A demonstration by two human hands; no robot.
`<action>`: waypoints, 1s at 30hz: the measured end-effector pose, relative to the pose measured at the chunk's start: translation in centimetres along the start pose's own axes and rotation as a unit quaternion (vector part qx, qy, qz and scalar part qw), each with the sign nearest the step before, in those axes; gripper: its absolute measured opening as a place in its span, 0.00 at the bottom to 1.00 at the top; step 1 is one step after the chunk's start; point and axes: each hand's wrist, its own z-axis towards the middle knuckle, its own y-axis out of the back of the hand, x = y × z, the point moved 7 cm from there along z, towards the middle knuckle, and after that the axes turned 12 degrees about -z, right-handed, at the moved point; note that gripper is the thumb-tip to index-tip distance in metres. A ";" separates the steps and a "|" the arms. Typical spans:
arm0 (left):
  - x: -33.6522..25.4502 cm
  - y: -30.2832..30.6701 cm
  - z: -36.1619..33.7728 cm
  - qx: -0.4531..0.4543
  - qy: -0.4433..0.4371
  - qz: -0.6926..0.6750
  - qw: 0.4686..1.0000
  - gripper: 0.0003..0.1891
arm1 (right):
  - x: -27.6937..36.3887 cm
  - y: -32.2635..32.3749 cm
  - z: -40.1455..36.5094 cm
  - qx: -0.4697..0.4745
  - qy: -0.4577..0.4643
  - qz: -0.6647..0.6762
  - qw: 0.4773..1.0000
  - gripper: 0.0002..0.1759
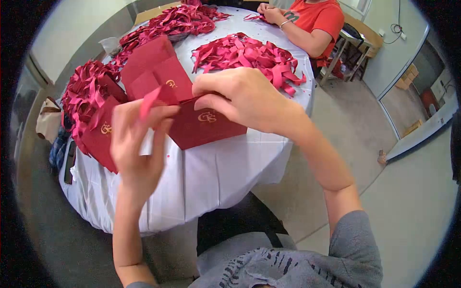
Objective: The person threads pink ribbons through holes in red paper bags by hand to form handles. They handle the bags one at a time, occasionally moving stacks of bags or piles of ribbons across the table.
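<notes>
A dark red paper bag (194, 130) with a gold logo stands over the white-covered table in front of me. My right hand (240, 96) pinches its upper edge between thumb and fingers. At the bag's left top corner, my left hand (137, 139) has its fingers closed round a pink-red ribbon (151, 100); motion blurs this hand a little. Right behind lies another dark red bag (149, 60), also with a gold logo. More bags of the same kind (98, 137) lie at the left, partly covered by my left hand.
Heaps of red ribbon lie on the table (216, 182): one on the left (89, 91), one at the back (168, 24), one on the right (245, 55). Across the table a person in a red shirt (317, 19) handles ribbon. A dark phone-like object (70, 162) lies at the left edge.
</notes>
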 end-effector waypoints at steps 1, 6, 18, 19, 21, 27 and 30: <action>0.1 -1.1 -0.2 0.026 0.006 0.011 1.000 0.12 | -0.2 0.0 0.0 0.010 -0.001 0.006 1.000 0.11; 1.0 -2.3 0.3 0.030 0.009 0.043 0.999 0.15 | -0.2 0.3 -0.2 -0.025 0.008 0.004 1.000 0.12; 2.8 -2.4 3.2 0.145 0.152 -0.022 0.977 0.07 | 0.4 0.2 -1.5 -0.179 0.093 -0.068 0.977 0.08; 1.3 -2.8 3.3 0.144 0.105 0.051 0.983 0.08 | -0.1 0.1 -1.4 -0.162 0.078 -0.055 0.982 0.09; -0.3 -3.6 2.9 0.143 0.040 0.173 0.974 0.12 | -1.0 -0.2 -1.0 -0.109 0.046 -0.042 0.992 0.12; 1.2 -4.5 2.6 0.229 0.038 0.089 0.969 0.09 | -3.1 -2.4 0.7 0.066 -0.043 -0.054 0.995 0.21; 1.6 -3.6 1.7 0.242 0.012 0.108 0.964 0.10 | -3.3 -2.5 0.9 0.046 -0.035 0.009 0.998 0.24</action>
